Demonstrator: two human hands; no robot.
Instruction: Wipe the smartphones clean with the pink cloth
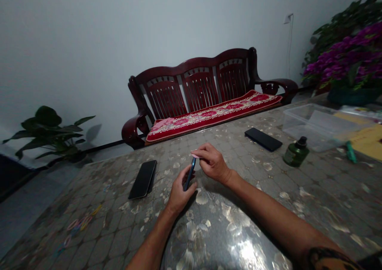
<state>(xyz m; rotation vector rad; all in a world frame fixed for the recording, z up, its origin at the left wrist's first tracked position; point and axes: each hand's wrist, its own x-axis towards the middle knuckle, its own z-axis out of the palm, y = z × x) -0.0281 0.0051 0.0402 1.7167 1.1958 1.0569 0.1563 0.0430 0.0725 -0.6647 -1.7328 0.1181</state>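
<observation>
My left hand (180,192) is wrapped around a dark blue smartphone (190,175), held up on edge above the table with its narrow side towards me. At the phone's upper end, my right hand (213,162) is closed, thumb and fingers pinched on a small pale pink piece (194,155). Its kind is too small to make out, and it touches or nearly touches the phone's top. To the left lies a black phone (143,179), flat on the table. A second black phone (263,139) rests farther off to the right.
The patterned table (119,226) carries a green bottle with a black cap (296,152), a clear plastic box (316,126) and a green object (351,152) at right. Several coloured bands (80,223) lie at left. Behind stand a wooden bench (203,87) and potted plants (50,134).
</observation>
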